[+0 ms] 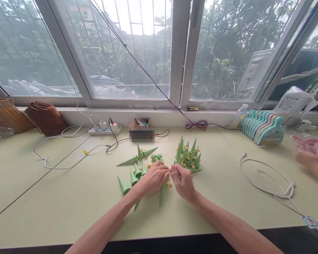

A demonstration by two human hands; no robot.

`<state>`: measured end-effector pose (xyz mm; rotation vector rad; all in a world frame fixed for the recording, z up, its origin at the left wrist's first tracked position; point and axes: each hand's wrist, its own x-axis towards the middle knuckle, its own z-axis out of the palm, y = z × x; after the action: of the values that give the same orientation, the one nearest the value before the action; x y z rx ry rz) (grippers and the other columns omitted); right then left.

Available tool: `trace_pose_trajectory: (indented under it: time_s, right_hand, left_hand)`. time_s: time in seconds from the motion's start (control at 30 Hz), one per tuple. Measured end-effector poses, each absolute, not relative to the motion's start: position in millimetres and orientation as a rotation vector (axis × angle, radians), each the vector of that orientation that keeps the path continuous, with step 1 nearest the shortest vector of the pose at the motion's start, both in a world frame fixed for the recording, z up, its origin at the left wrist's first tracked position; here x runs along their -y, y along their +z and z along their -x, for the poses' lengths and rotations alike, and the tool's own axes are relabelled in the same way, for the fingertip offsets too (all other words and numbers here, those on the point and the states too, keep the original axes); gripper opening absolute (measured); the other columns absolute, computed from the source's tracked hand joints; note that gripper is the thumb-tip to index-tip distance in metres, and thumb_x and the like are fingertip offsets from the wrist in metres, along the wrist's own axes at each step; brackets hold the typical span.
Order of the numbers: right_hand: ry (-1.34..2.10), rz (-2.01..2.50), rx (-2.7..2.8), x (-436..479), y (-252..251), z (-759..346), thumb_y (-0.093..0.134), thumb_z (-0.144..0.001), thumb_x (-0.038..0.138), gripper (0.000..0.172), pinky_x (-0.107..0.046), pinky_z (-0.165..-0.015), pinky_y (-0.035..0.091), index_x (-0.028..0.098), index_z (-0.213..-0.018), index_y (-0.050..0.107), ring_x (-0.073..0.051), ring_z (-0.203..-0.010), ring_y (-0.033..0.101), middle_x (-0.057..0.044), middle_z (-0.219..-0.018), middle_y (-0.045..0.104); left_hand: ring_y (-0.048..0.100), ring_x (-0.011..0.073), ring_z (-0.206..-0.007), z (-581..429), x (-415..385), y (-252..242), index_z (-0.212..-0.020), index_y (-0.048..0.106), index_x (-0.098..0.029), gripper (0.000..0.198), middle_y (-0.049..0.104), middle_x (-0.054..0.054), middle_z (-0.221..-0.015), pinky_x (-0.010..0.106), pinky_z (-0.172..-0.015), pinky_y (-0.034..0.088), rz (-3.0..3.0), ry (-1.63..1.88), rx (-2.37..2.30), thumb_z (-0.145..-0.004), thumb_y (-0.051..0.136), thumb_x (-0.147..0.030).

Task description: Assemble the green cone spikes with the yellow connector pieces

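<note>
My left hand and my right hand meet over the table, fingertips pinched together. What they pinch is mostly hidden by the fingers; a bit of yellow shows between them. Under my left hand lies a green plant watering spike, and a small yellow valve shows beside it. Left of my hands are several more green spikes, some upright and some lying down. Just beyond my right hand stands a tight cluster of green spikes with yellow valves.
A small cardboard box, a power strip and cables line the back. At right are a coiled white cable, a stack of pastel hangers, a bottle and another person's hand with a pink item.
</note>
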<state>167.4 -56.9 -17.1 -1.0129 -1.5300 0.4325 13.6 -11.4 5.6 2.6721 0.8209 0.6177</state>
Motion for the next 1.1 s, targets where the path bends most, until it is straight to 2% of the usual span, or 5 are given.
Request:
trace_pose_trajectory:
  time_s: [0.2, 0.33, 0.57, 0.8, 1.1]
  right_hand:
    - [0.487, 1.020, 1.517, 58, -17, -168, 0.038, -0.102, 0.032, 0.036, -0.022, -0.046, 0.029, 0.019, -0.070, 0.047, -0.009, -0.044, 0.033, 0.007, -0.051, 0.035]
    - [0.497, 1.040, 1.509, 58, -16, -168, 0.038, -0.101, 0.033, 0.034, -0.022, -0.046, 0.030, 0.019, -0.073, 0.050, -0.009, -0.042, 0.032, 0.007, -0.049, 0.035]
    - [0.552, 1.082, 1.525, 57, -15, -167, 0.040, -0.101, 0.035, 0.029, -0.022, -0.049, 0.036, 0.018, -0.083, 0.054, -0.011, -0.046, 0.045, 0.005, -0.056, 0.046]
    - [0.618, 1.092, 1.574, 58, -14, -165, 0.040, -0.101, 0.033, 0.021, -0.022, -0.048, 0.040, 0.019, -0.104, 0.056, -0.011, -0.046, 0.051, 0.003, -0.062, 0.056]
    - [0.641, 1.097, 1.570, 57, -15, -165, 0.041, -0.100, 0.033, 0.021, -0.021, -0.045, 0.042, 0.020, -0.110, 0.054, -0.011, -0.046, 0.055, 0.002, -0.070, 0.061]
  left_hand:
    - [0.055, 0.0227, -0.094, -9, 6, 6, -0.081, 0.067, -0.019, 0.039, 0.070, 0.005, -0.089, 0.038, -0.082, 0.047, -2.618, 0.698, -0.856, -0.102, 0.035, -0.024]
    - [0.059, 0.0213, -0.097, -7, -1, 0, -0.086, 0.068, -0.018, 0.030, 0.071, 0.007, -0.099, 0.036, -0.083, 0.050, -2.523, 0.948, -0.923, -0.100, 0.042, -0.022]
    - [0.063, 0.0151, -0.079, -9, 1, 2, -0.084, 0.063, -0.018, 0.014, 0.067, 0.005, -0.087, 0.028, -0.070, 0.052, -2.415, 1.296, -0.901, -0.095, 0.054, -0.019]
    - [0.056, 0.0119, -0.069, -11, 5, 3, -0.081, 0.057, -0.018, 0.016, 0.060, 0.002, -0.081, 0.024, -0.062, 0.047, -2.379, 1.290, -0.881, -0.096, 0.050, -0.017]
    - [0.051, 0.0114, -0.063, -10, 9, 5, -0.076, 0.053, -0.018, 0.021, 0.055, 0.000, -0.070, 0.022, -0.055, 0.041, -2.313, 1.265, -0.879, -0.096, 0.050, -0.021]
